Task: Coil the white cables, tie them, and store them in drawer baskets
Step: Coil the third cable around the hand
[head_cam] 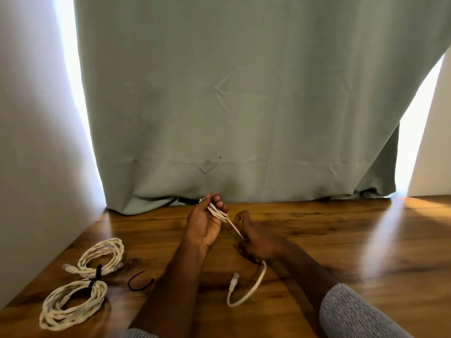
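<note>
2 hands over wooden table (317, 240), palms inward, above mid-table. Left hand (205, 225): raised, fingers curled round small bundle of loops of white cable (217, 212), thumb on top near curtain hem. Right hand (256, 242): lower, just right of left, fingers curled, pinching taut cable strand running up to bundle. Free tail of same cable dropping below right hand, curving on tabletop, clear connector (234, 282) at end, pointing up.

2 coiled white cables at left table edge: farther coil (102, 258) and nearer coil (70, 304), touching, each cinched with black tie. 1 loose black tie (139, 284) on table just right of coils, near left forearm.

Grey-green curtain (244, 106) behind table, hem resting on far edge. Grey sleeves at both forearms, bottom of view.
</note>
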Tool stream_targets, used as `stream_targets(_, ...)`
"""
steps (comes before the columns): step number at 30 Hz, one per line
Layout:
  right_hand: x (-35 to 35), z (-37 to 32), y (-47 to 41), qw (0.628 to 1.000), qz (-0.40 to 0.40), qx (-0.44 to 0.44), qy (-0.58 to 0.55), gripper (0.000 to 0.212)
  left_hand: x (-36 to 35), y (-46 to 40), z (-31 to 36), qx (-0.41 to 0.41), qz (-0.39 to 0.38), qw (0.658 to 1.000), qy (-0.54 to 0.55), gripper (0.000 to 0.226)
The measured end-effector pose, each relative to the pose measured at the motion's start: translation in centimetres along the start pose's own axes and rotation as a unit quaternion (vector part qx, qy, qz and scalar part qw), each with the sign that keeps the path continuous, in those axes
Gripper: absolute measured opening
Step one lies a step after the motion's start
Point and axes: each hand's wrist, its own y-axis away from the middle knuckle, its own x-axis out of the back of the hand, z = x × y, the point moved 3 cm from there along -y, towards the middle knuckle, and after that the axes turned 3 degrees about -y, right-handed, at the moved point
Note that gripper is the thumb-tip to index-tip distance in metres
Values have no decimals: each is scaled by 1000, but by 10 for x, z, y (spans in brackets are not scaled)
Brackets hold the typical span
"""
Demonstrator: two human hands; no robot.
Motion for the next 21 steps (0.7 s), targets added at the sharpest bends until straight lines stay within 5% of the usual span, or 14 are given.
stream_targets(7,0,-12,10,997,-65,42,-6,19,-4,2,1,-20,-9,1000,-3,33)
stream_targets(13,6,-20,20,963,-60,34,-261,41,-16,9,-11,-2,-2,990,-141,32)
stream_targets(21,14,-27,23,958,-23,29,-285,32,-2,9,-33,3,-18,898,-440,26)
